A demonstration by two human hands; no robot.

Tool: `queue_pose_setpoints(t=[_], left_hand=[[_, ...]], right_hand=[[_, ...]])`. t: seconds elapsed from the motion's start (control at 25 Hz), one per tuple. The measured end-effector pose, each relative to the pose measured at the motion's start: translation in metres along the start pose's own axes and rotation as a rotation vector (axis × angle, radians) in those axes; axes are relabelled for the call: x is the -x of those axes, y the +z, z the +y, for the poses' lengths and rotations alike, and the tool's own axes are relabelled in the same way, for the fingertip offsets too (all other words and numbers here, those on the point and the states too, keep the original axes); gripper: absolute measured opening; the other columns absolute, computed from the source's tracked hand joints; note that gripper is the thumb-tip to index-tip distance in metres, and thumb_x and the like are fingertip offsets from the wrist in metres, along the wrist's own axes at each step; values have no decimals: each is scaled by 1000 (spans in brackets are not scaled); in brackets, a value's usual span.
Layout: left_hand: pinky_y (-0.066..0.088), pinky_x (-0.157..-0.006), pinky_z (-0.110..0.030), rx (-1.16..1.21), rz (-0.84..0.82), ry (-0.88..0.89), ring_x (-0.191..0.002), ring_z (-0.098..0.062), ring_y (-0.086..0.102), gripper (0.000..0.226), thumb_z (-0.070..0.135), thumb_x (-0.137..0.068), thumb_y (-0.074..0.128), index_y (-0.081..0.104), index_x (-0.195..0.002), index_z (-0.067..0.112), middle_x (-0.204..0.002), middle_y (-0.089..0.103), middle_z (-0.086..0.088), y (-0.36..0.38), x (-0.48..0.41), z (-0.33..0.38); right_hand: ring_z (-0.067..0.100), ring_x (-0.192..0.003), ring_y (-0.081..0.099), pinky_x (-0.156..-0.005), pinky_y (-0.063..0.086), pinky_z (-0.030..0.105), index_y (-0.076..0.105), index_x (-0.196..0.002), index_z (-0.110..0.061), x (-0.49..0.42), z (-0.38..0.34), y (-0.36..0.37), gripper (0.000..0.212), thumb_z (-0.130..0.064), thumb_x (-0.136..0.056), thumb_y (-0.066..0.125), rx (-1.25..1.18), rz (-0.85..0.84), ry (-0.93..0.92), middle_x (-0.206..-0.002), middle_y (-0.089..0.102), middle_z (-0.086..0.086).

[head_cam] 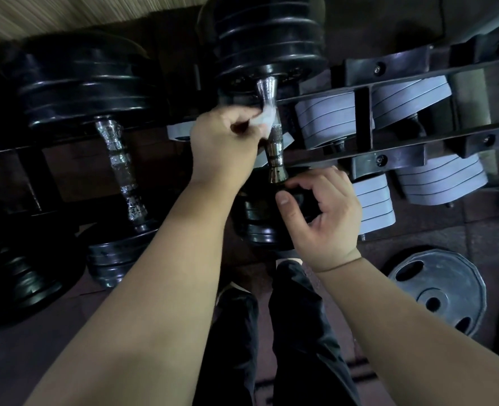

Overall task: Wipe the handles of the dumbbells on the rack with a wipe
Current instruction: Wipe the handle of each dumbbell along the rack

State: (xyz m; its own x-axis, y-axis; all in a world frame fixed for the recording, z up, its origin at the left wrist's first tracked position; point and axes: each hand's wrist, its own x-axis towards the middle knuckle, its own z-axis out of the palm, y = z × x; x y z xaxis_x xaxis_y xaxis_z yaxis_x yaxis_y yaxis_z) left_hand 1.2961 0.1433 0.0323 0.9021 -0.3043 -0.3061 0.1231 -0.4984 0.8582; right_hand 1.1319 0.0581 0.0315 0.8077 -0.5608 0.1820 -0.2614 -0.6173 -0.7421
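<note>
A black dumbbell lies on the dark rack (394,80) with its chrome handle (275,153) running toward me. My left hand (221,145) grips a white wipe (264,118) and presses it around the upper part of that handle. My right hand (321,212) curls over the near black weight head (260,221) of the same dumbbell, thumb on its inner face. To the left rests a second black dumbbell with a knurled chrome handle (120,168), untouched.
Grey dumbbells (324,118) sit on the lower rack tier to the right. A grey weight plate (438,291) lies on the floor at right. More black dumbbells (14,265) crowd the far left. My dark-trousered legs (271,332) stand below.
</note>
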Motion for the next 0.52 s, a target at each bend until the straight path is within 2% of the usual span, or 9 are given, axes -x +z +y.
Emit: queue_pose_setpoints(t=[0.12,0.2,0.32,0.4,0.52], left_hand=[[58,-82,-22,-64,-102,-48,-82,1,73,16,17,-84,86,83,-100,20,-85,76,17,-4,27,-6],[60,-83,-23,-7,-54,-70,-82,1,74,17,14,-84,86,83,-99,20,-85,77,15,0,35,-7],[63,-86,-29,61,103,-35,-87,-2,75,15,14,-87,82,83,-102,18,-90,79,10,8,18,5],[63,-84,-26,97,162,-15,-86,-1,75,15,13,-88,80,83,-103,17,-89,78,12,10,3,16],[64,-79,-25,82,62,-52,-78,0,74,16,10,-85,84,81,-96,21,-79,73,18,3,1,19]], right_hand=[[25,-91,65,-85,49,55,74,-87,-8,-1,1,0,31,-38,-92,65,-12,3,-2,-91,72,1],[25,-90,64,-84,49,54,74,-87,-9,-1,1,0,32,-38,-93,65,-16,-3,1,-91,71,1],[24,-92,63,-88,49,57,73,-89,-9,-1,2,0,33,-41,-93,64,-12,-3,-1,-92,71,1],[26,-93,64,-89,49,57,73,-89,-8,0,3,0,34,-41,-93,64,-5,-7,-9,-93,71,1],[29,-92,64,-88,49,58,72,-89,-7,0,4,1,36,-42,-94,63,1,-11,-10,-93,71,2]])
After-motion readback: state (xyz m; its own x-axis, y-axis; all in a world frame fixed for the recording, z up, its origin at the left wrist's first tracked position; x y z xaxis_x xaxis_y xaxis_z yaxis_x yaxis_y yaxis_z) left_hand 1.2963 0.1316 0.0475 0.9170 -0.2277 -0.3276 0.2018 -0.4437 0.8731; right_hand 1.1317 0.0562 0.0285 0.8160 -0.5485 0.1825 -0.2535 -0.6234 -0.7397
